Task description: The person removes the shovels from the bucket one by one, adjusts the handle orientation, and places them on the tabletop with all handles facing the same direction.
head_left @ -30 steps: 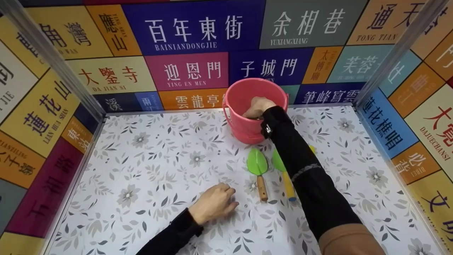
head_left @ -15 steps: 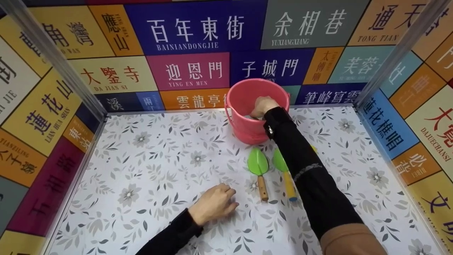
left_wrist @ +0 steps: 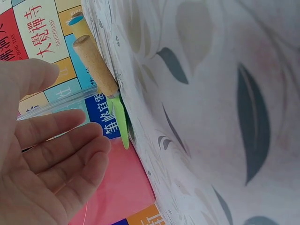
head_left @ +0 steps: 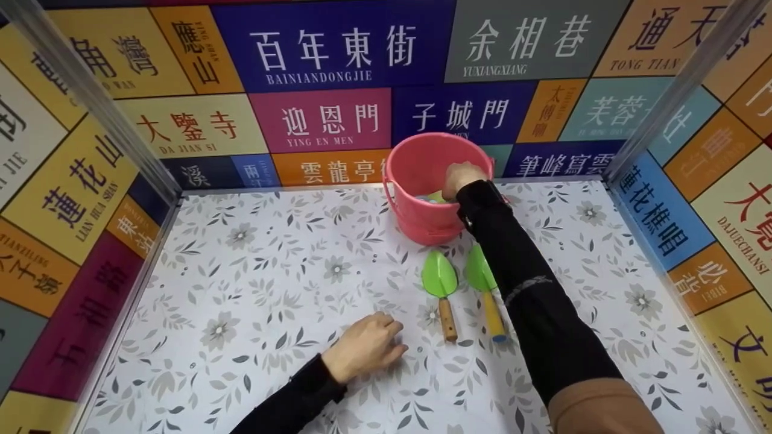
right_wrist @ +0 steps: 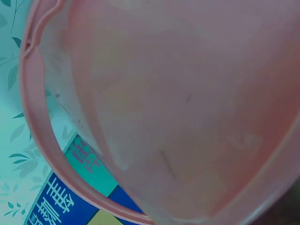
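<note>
head view: a pink bucket [head_left: 422, 223] stands upright near the far edge of the tabletop [head_left: 271, 253], a little right of that edge's middle and just in front of the lettered wall [head_left: 325, 48]. the right hand [head_left: 463, 176] is down inside the bucket's mouth, toward its right side, with the knuckles up. small pale blue and yellow-green things [head_left: 435, 197] show in the bucket, just left of this hand. its fingertips are hidden, so i cannot tell how far they are closed or whether they have hold of anything. the right wrist view is mostly blurred pink bucket wall, with the handle [right_wrist: 35, 98] curving along the left; the fingers are out of its sight. a black sleeve [head_left: 537, 301] runs from the right hand back toward the near right corner.

the left hand [head_left: 365, 346] rests on the near part of the tabletop, left of the trowels and well apart from the bucket. left wrist view shows its fingers loosely bent, the thumb apart from them, and nothing in the grip.

nearest to it lies the wooden-handled trowel [head_left: 443, 292], its green blade toward the far edge, below the bucket. the yellow-handled trowel [head_left: 490, 301] lies beside it on the right, pointing the same way, close against the sleeve in head view.
</note>
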A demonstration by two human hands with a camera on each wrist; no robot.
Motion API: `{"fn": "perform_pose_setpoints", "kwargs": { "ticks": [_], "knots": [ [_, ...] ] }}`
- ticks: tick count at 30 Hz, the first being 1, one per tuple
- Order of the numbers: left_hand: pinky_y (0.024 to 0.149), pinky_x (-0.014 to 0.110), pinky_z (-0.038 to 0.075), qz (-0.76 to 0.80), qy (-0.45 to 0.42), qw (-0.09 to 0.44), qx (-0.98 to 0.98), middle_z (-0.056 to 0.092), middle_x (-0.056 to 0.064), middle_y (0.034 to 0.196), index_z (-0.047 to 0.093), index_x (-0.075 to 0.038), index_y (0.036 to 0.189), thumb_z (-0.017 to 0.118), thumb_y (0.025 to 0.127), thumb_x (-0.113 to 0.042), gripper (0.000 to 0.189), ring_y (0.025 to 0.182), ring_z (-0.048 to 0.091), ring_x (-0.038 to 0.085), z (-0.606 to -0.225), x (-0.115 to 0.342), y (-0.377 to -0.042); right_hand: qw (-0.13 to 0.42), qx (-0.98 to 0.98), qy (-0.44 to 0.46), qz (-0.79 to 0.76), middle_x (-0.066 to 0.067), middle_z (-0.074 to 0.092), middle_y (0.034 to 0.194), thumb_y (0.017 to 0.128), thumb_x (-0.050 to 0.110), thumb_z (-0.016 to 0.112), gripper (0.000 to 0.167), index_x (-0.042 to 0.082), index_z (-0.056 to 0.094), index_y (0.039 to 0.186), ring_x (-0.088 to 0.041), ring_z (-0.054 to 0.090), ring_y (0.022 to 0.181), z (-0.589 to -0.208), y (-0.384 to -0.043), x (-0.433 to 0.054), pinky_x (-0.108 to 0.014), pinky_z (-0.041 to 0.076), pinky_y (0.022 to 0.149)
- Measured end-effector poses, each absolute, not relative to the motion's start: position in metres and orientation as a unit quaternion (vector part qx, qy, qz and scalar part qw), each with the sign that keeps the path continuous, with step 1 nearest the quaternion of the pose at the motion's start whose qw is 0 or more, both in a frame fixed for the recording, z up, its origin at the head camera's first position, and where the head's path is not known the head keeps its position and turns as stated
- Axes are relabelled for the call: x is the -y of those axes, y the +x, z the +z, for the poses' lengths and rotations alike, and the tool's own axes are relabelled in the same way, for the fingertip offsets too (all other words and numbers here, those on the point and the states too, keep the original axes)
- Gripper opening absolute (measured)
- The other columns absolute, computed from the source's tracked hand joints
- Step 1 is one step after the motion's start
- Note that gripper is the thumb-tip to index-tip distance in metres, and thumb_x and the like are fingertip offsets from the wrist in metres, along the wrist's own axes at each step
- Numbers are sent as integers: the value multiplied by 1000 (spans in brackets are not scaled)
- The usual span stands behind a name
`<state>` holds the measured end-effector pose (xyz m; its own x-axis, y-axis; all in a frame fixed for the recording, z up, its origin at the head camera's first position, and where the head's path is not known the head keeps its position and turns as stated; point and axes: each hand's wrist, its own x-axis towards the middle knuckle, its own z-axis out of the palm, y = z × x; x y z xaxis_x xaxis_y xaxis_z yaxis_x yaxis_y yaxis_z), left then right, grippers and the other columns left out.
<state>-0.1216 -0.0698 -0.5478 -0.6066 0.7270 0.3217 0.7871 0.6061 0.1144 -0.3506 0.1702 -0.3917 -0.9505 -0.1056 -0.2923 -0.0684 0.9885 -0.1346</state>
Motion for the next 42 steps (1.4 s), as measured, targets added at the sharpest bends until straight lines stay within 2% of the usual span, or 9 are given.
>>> {"fn": "perform_pose_setpoints", "kwargs": {
  "ticks": [7, 18, 26, 36, 42],
  "knots": [
    [72, 28, 54, -121, -425, 112, 890, 63, -2, 80, 67, -11, 86, 74, 91, -33, 23, 75, 61, 15, -548, 71, -121, 181, -980, -41, -70, -18, 70, 113, 82, 16, 60, 16, 5, 67, 93, -35, 64, 102, -393, -348, -168, -48, 52, 89],
    [75, 28, 54, -118, -424, 103, 892, 64, -1, 82, 67, -11, 87, 73, 91, -32, 22, 78, 63, 16, -547, 71, -120, 201, -976, -63, -54, -21, 68, 116, 87, 21, 56, 18, 5, 65, 88, -36, 63, 109, -397, -347, -164, -48, 50, 97],
    [75, 28, 55, -123, -424, 83, 893, 65, -1, 83, 67, -10, 90, 71, 93, -30, 21, 78, 63, 15, -549, 72, -121, 203, -976, -46, -70, -20, 67, 119, 88, 26, 60, 27, 4, 71, 99, -35, 61, 113, -399, -352, -164, -48, 48, 100],
    [75, 28, 55, -123, -425, 91, 892, 66, -1, 83, 68, -10, 88, 73, 92, -29, 20, 76, 63, 15, -547, 73, -121, 181, -980, -31, -76, -23, 67, 121, 89, 21, 65, 27, 0, 68, 106, -39, 63, 113, -402, -360, -163, -51, 49, 99],
    [74, 28, 55, -119, -426, 94, 892, 66, 0, 83, 68, -10, 89, 73, 92, -29, 20, 75, 63, 15, -546, 74, -121, 168, -982, -39, -72, -23, 69, 117, 83, 9, 61, 20, 0, 68, 99, -39, 64, 108, -395, -357, -164, -50, 51, 96]
  ]
}}
